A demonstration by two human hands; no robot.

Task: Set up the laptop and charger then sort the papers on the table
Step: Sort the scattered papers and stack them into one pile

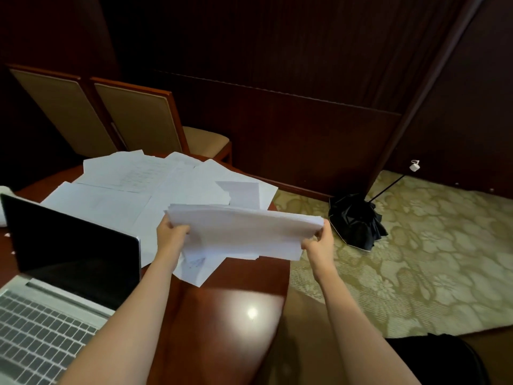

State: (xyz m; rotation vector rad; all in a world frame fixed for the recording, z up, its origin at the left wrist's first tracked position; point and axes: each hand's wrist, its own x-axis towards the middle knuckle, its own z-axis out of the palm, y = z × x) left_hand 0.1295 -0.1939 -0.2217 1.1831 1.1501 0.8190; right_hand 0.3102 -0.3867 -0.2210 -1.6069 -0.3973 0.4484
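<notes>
Mostly your fingers are hidden: your left hand grips the left end of the stack with the thumb on top and the rest tucked beneath, and your right hand pinches the right end the same way, so both hands are closed on the paper. The stack hangs in the air over the near right part of the desk, slightly tilted, above the sheets that lie spread and overlapping across the far half. Print on those sheets is too faint to read, and one small drawing under the stack is half covered. Your laptop stands open at the left of the desk, its screen dark, its keyboard cut off by the left and bottom edges. Behind it a white thing is mostly out of frame, so you cannot tell what it is. The desk is glossy reddish wood with a bright lamp glare near you. Two chairs with tan padding stand behind it. Dark wood wall closes the room, very dim higher up. On the patterned green carpet to the right lies a black umbrella, collapsed, against the wall.
</notes>
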